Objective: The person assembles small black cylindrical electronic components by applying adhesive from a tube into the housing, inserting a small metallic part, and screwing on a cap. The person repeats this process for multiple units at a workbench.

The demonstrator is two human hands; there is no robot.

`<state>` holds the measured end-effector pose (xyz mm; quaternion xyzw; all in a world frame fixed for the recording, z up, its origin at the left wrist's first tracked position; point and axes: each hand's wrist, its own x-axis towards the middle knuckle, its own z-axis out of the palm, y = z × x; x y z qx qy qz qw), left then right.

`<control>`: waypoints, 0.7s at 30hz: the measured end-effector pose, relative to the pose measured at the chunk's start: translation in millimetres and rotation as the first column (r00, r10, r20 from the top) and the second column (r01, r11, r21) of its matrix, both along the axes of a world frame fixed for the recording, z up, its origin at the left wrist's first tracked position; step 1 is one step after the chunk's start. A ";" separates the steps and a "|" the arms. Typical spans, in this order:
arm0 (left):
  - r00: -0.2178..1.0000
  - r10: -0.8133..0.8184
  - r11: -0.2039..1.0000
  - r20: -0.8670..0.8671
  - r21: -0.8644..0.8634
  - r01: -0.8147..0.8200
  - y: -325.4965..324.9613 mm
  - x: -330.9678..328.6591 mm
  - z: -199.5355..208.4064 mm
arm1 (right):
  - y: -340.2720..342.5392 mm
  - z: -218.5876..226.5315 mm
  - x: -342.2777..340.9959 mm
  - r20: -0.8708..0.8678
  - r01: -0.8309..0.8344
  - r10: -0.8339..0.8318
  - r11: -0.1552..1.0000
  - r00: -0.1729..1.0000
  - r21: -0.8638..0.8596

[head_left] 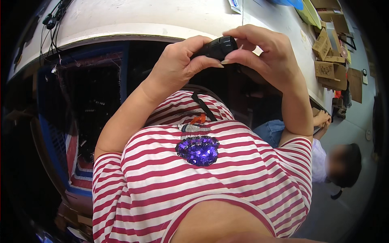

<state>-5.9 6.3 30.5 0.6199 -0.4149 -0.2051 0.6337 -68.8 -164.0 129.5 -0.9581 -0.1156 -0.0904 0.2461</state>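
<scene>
A short black cylinder with a ringed wider end, looking like a flashlight, is held just in front of the table edge. My left hand wraps round its narrower body, with the thumb along the near side. At the wider end, my right hand has its index finger over the top and its thumb at the bottom edge. The two thumb tips nearly meet there. A thin pale sliver shows between my right finger and thumb; I cannot tell what it is. The cylinder's left part is hidden in my left palm.
The white table curves across the top. Black cables lie on its left end. Below them stands a blue crate with dark contents. Cardboard boxes are stacked at the right, and another person sits below them.
</scene>
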 end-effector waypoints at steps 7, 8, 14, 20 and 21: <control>0.996 0.060 0.998 0.061 0.017 -0.061 1.9 -1.3 1.5 | 0.7 2.1 0.1 -0.046 -0.010 0.009 1.000 0.999 -0.025; 0.992 0.069 0.997 0.106 0.028 -0.072 0.2 -3.0 0.3 | -1.5 4.5 -1.4 -0.113 0.001 -0.009 0.997 0.994 -0.074; 0.992 0.098 0.994 0.083 0.045 -0.102 -3.0 -4.8 4.4 | 0.0 3.1 -2.0 -0.100 0.005 -0.004 1.000 0.995 0.012; 0.993 0.114 0.992 0.017 0.045 -0.115 -3.2 -2.4 5.9 | 0.4 6.6 -2.0 -0.129 0.033 -0.026 0.998 0.991 0.057; 0.991 0.132 0.991 0.038 0.032 -0.133 -3.8 -3.3 5.9 | 0.5 6.7 -2.3 -0.075 -0.001 0.007 0.996 0.997 0.087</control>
